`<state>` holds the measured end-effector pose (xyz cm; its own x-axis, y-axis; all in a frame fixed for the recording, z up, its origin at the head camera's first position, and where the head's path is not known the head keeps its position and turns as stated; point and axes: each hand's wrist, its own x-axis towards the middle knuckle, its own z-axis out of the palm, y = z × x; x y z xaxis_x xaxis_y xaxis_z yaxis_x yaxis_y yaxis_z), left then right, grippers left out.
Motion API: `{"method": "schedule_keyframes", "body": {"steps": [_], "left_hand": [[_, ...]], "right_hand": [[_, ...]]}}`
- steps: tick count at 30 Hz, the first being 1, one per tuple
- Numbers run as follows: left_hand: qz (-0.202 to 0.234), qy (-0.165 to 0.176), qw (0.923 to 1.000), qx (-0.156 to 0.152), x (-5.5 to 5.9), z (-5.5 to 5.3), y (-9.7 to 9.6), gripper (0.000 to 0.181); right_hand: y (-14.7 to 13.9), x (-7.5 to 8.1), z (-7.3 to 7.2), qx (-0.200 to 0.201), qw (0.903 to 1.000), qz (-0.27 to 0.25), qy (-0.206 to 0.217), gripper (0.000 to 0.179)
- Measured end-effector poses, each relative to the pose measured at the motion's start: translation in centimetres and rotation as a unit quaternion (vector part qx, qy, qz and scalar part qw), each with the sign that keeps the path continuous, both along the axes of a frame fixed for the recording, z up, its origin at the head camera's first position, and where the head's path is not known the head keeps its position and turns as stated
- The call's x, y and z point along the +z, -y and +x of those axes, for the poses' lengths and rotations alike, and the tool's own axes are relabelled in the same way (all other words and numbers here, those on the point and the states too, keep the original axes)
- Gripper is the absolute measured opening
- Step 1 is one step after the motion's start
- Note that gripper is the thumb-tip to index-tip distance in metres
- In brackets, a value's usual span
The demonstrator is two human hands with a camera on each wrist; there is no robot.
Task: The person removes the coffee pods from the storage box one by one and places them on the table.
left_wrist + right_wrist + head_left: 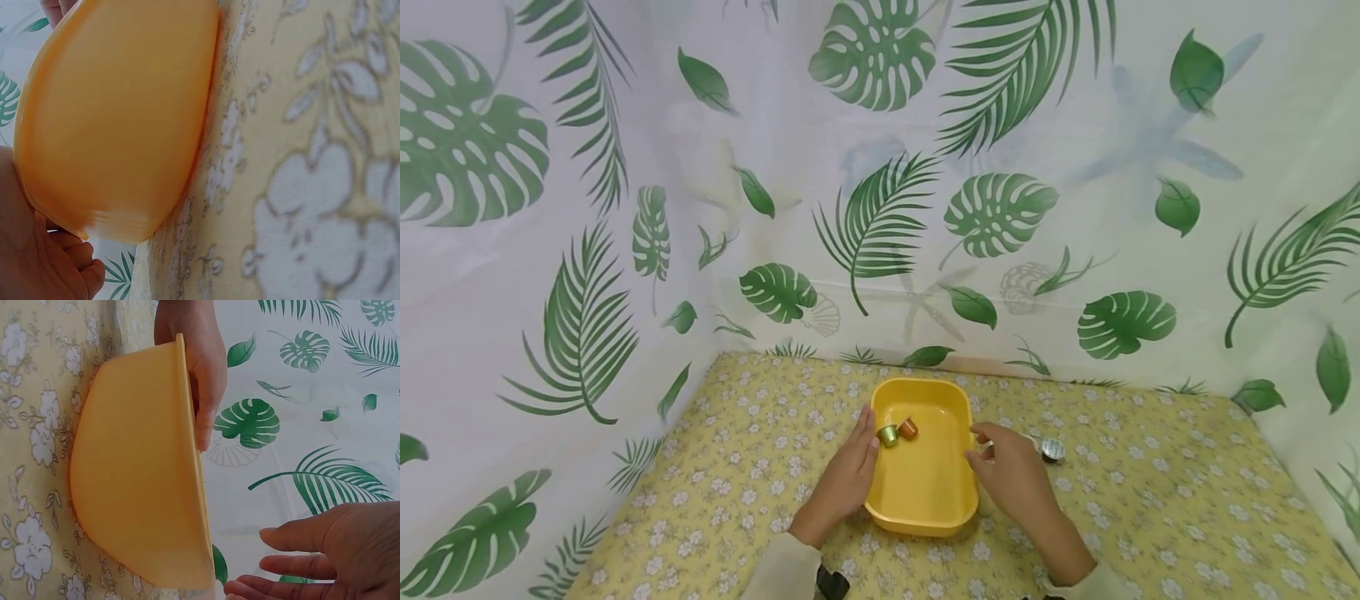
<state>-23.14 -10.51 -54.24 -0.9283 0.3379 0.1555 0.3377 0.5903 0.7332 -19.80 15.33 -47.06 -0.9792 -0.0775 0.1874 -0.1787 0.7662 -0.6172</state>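
Observation:
A yellow plastic basin (925, 527) stands on the flowered cloth. My left hand (844, 471) grips its left rim; in the left wrist view the fingers (78, 265) curl at the basin's rim. Inside, near the left wall, lie a green coffee capsule (888, 435) and an orange-brown coffee capsule (908, 428). My right hand (1017, 475) hovers by the right rim, its fingers spread and holding nothing in the right wrist view. Just beyond it sits a silver-topped dark capsule (1052, 451); another pale item beside that is mostly hidden by the hand.
A yellow cloth (1157, 500) with white flowers covers the table. White sheets (1075, 250) printed with green leaves rise behind and at both sides. A small black object (831, 582) shows by the left sleeve.

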Motion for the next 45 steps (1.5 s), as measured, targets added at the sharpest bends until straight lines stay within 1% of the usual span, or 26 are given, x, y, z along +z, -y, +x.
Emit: {"method": "schedule_keyframes", "body": {"steps": [3, 7, 15, 23, 30, 39, 45], "left_hand": [[0.001, 0.0, 1.0, 0.0, 0.2, 0.1, -0.1, 0.064], [-0.002, 0.0, 1.0, 0.004, 0.3, 0.1, -0.1, 0.063], [-0.003, -0.004, 1.0, 0.001, 0.3, 0.2, -0.1, 0.056], [-0.004, -0.003, 1.0, -0.004, 0.1, -0.1, 0.0, 0.055], [-0.004, 0.001, 1.0, -0.002, 0.0, 0.0, 0.1, 0.057], [-0.007, 0.0, 1.0, 0.002, 0.2, -0.1, 0.1, 0.056], [-0.007, 0.0, 1.0, -0.001, 0.0, -0.1, 0.0, 0.061]], "right_hand": [[0.4, 0.1, -0.3, 0.004, 1.0, 0.001, 0.009, 0.037], [0.9, 0.0, -0.7, 0.016, 0.9998, 0.009, 0.008, 0.038], [1.8, -0.2, -1.4, 0.041, 0.9986, 0.03, 0.013, 0.04], [2.4, 0.2, -1.8, 0.066, 0.996, 0.027, 0.053, 0.042], [2.7, 0.5, -2.5, 0.099, 0.9926, 0.05, 0.049, 0.039], [3.5, 1.0, -3.6, 0.101, 0.9882, 0.091, 0.07, 0.038], [3.8, 1.5, -4.1, 0.117, 0.9851, 0.103, 0.074, 0.039]]}}
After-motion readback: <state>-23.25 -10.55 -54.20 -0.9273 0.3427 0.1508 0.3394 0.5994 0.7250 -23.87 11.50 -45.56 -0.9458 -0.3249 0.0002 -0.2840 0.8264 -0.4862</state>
